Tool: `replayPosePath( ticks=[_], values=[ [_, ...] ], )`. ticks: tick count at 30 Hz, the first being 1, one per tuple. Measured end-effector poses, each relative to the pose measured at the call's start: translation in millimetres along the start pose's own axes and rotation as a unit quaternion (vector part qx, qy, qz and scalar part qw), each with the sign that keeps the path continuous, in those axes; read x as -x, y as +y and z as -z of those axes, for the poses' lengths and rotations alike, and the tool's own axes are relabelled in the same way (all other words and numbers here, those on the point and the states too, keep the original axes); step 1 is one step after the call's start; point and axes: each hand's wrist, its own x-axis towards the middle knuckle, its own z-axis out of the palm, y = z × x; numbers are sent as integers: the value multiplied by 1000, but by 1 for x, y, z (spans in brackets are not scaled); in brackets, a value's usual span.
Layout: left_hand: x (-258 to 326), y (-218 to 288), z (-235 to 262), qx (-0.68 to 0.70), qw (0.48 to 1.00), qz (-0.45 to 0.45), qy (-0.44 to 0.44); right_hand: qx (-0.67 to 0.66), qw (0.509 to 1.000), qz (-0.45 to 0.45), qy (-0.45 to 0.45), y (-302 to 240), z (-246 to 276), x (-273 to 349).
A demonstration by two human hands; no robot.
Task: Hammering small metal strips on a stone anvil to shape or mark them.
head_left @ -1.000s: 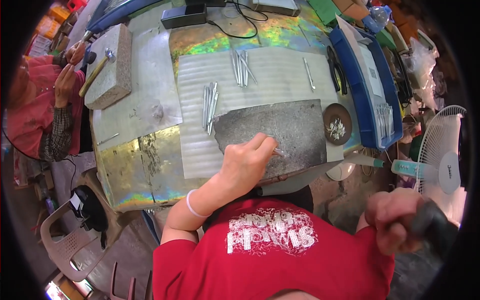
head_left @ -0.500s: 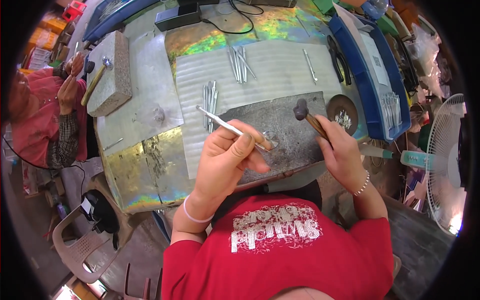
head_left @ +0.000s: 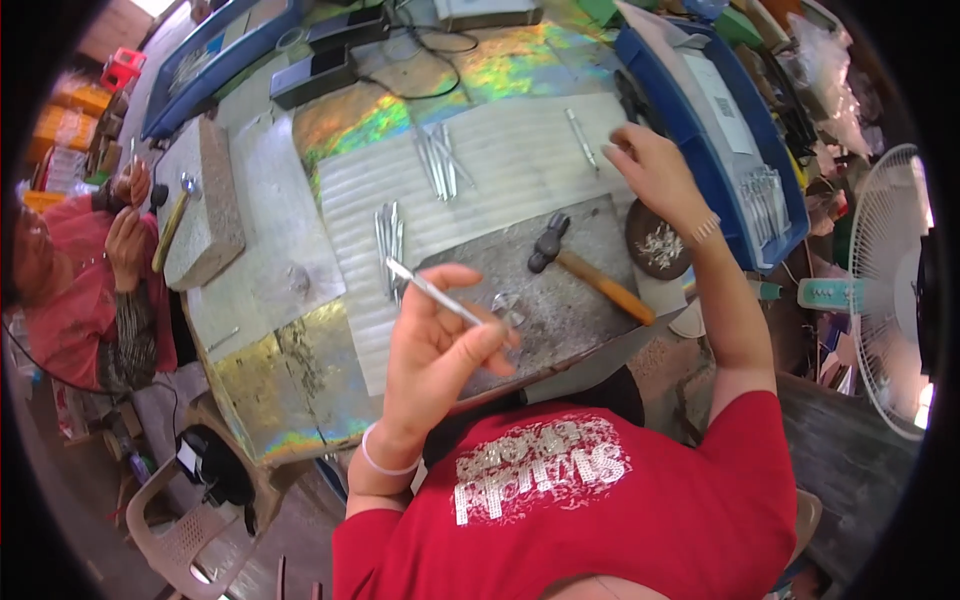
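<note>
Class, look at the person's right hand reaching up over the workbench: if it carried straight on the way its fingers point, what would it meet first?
Probably the single metal rod lying on the corrugated sheet, just beyond the right hand; height above the bench is unclear.

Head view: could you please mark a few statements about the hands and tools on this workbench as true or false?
1. The left hand holds a thin metal rod. True.
2. The right hand grips the hammer. False: the hammer lies on the dark metal plate, and the right hand is raised beyond it, empty.
3. The hammer has a wooden handle. True.
4. The fan stands at the person's left. False: it stands at the right.
</note>
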Motion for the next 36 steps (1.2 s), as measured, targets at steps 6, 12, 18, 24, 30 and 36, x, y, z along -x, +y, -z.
replayPosePath(
  ticks=[6, 12, 18, 24, 30, 36],
  values=[
    [8, -8, 0, -29, 998, -36, -49, 48, 997, -56, -33, 42, -46, -62],
    [11, 3, 0, -92, 995, -43, -1, -73, 994, -49, -66, 36, -28, -71],
    [11, -2, 2, -86, 995, -29, -35, -394, 909, -104, -89, -56, 52, 14],
    [15, -14, -13, -149, 983, -104, -30, -504, 835, -114, -186, -105, 60, 106],
    [17, -24, -22, -58, 994, -80, -52, -516, 842, -16, -157, -125, 38, 134],
    [29, -23, -25, -29, 998, -48, -10, -533, 834, 20, -144, -139, 27, 135]
  ],
)
